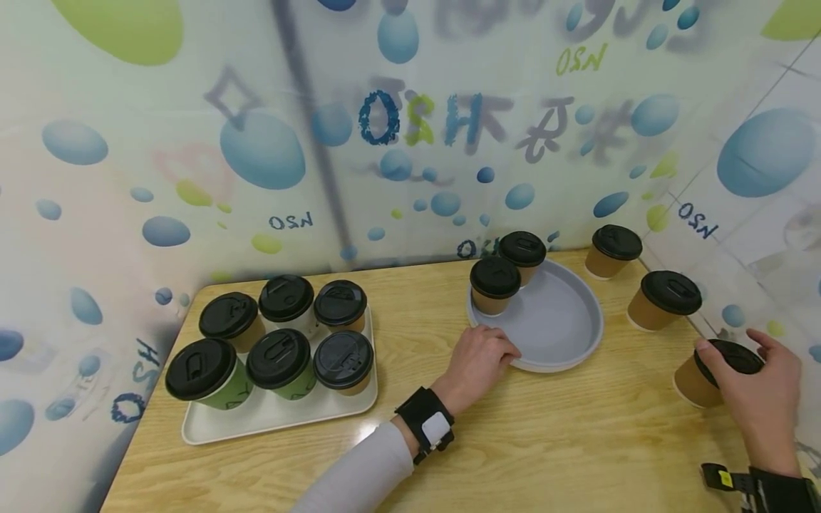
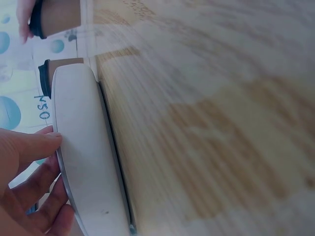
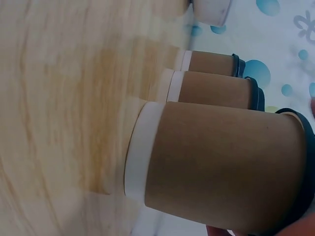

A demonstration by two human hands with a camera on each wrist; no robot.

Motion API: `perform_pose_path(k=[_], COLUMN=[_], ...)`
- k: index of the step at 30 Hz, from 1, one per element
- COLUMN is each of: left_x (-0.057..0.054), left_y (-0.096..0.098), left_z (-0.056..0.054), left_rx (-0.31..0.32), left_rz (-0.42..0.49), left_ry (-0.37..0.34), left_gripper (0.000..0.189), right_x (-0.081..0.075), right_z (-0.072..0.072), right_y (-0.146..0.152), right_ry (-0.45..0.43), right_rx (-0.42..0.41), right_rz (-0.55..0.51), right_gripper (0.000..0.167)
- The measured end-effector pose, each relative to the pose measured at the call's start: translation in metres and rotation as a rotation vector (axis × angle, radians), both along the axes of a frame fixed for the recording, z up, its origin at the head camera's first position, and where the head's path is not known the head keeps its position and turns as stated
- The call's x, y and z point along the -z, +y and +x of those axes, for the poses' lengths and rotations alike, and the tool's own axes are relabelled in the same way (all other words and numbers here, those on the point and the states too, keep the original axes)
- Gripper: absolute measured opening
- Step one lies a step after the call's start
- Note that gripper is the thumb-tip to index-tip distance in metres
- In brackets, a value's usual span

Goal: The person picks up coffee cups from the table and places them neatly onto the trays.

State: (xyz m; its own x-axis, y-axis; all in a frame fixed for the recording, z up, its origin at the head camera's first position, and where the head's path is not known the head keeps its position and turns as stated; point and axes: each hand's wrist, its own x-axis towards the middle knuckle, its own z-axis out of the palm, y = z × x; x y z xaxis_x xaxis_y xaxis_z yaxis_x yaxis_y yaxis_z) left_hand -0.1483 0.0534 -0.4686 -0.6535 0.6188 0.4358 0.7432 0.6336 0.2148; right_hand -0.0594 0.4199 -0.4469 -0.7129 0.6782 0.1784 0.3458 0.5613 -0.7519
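My left hand (image 1: pixel 477 362) is at the near left rim of a round grey tray (image 1: pixel 556 320). In the left wrist view, thumb and fingers (image 2: pixel 43 209) pinch that rim from both sides. Two brown paper cups with black lids, a front one (image 1: pixel 494 288) and a rear one (image 1: pixel 522 256), stand at the tray's left side. Far right, my right hand (image 1: pixel 763 388) grips a brown paper cup (image 3: pixel 226 164) around its black lid, thumb on the left and fingers on the far side. Its white-banded base is at the table surface; whether it touches cannot be told.
Two more lidded brown cups, a middle one (image 1: pixel 663 303) and a far one (image 1: pixel 613 251), stand along the right edge by the wall sheet. A white rectangular tray (image 1: pixel 224 429) at left bears several lidded cups, green and brown. A printed sheet (image 1: pixel 410 192) hangs behind the wooden table (image 1: pixel 551 442).
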Motion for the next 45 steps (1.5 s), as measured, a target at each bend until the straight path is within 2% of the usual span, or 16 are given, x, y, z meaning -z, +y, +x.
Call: perform_pose_path(k=[5, 14, 18, 23, 30, 34, 39, 45], left_x=[0.000, 0.000, 0.001, 0.001, 0.002, 0.002, 0.003, 0.002], left_y=[0.001, 0.000, 0.000, 0.000, 0.000, 0.000, 0.000, 0.000], left_z=[0.000, 0.000, 0.001, 0.001, 0.000, 0.001, 0.002, 0.000], left_rx=[-0.001, -0.004, -0.007, -0.005, -0.005, -0.003, 0.003, -0.004], left_rz=[0.008, 0.016, 0.018, 0.023, 0.038, 0.039, 0.044, 0.045], left_ry=[-0.007, -0.001, -0.009, -0.009, -0.016, -0.023, -0.031, -0.041], left_gripper=[0.010, 0.010, 0.009, 0.009, 0.010, 0.009, 0.010, 0.010], right_x=[0.001, -0.001, -0.002, -0.002, -0.003, -0.003, -0.006, -0.017], right_z=[-0.002, -0.006, -0.007, -0.006, -0.002, -0.001, 0.000, -0.006], right_y=[0.003, 0.005, 0.002, 0.001, 0.002, 0.003, 0.000, -0.011], right_ry=[-0.083, -0.158, -0.174, -0.170, -0.319, -0.370, -0.323, -0.125], right_rx=[-0.017, -0.050, -0.096, -0.111, -0.144, -0.150, -0.148, -0.140], right_rz=[0.051, 0.085, 0.073, 0.073, 0.129, 0.152, 0.162, 0.142], right_gripper=[0.081, 0.082, 0.086, 0.093, 0.114, 0.114, 0.104, 0.097])
